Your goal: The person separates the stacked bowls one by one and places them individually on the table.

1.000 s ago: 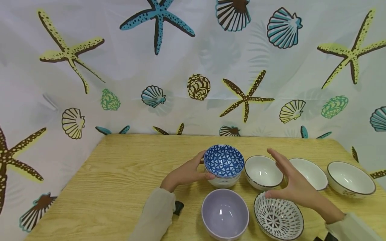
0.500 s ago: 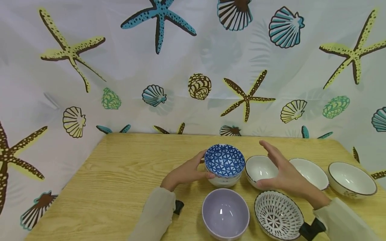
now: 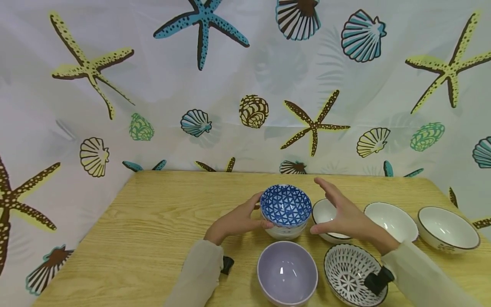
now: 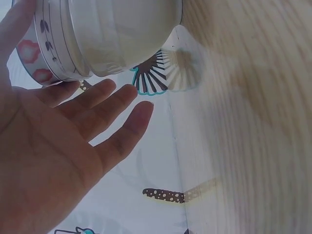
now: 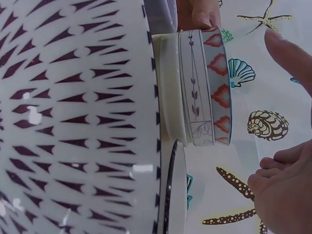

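A bowl with a blue geometric inside (image 3: 285,204) tops a stack of bowls on the table. The lower white bowls (image 3: 284,232) show beneath it. At the stack's left side, my left hand (image 3: 238,219) touches the top bowl, thumb at the front and fingers behind; its fingers look relaxed and spread in the left wrist view. My right hand (image 3: 347,217) is apart from the stack on its right, thumb and fingers spread wide, over a white bowl (image 3: 322,209). The right wrist view shows the top bowl's red-patterned outside (image 5: 219,73) and the right hand holding nothing.
A lilac bowl (image 3: 285,270) stands in front of the stack. To its right sits a dark-patterned bowl (image 3: 345,264), partly behind the right wrist's black strap. Two white bowls, one round (image 3: 395,219) and one oval (image 3: 446,226), stand farther right. A shell-printed cloth (image 3: 230,85) hangs behind.
My right hand has moved left, from over the patterned bowl to near the stack's right side, still spread. The left hand and the bowls have stayed in place.
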`<action>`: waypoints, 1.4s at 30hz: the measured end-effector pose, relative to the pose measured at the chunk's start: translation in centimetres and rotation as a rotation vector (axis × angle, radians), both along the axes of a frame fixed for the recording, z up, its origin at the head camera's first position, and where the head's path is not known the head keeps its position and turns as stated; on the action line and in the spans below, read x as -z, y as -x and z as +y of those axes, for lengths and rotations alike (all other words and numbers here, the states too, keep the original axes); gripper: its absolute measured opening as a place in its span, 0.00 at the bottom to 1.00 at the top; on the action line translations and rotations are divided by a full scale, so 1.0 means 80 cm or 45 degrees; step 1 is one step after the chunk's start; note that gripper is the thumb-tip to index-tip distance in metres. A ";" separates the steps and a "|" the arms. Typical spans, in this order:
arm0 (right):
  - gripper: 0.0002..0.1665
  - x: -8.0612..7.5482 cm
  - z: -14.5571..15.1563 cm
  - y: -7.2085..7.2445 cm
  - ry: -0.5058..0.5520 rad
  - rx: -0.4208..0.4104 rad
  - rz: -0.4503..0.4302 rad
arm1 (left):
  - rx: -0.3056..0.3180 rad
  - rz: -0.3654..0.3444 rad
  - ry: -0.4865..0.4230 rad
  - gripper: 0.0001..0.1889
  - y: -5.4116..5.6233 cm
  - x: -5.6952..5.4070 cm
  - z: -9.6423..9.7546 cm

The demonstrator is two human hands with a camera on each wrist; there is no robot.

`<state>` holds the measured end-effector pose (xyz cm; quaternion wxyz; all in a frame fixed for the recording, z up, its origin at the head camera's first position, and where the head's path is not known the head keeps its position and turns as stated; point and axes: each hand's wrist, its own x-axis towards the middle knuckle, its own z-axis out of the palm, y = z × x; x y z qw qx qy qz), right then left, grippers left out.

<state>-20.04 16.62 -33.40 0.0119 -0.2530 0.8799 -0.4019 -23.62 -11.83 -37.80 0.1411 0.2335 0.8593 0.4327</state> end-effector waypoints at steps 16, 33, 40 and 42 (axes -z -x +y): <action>0.69 0.020 -0.021 0.018 0.011 -0.061 -0.021 | 0.035 0.019 -0.002 0.48 0.001 0.000 -0.004; 0.73 0.033 -0.040 0.028 0.020 -0.029 -0.104 | 0.036 0.038 -0.006 0.48 -0.001 0.004 -0.005; 0.73 0.037 -0.041 0.033 -0.003 -0.013 -0.137 | 0.051 0.049 -0.020 0.48 -0.001 0.004 -0.005; 0.74 0.039 -0.042 0.035 0.002 -0.024 -0.149 | 0.052 0.052 -0.020 0.48 -0.001 0.004 -0.005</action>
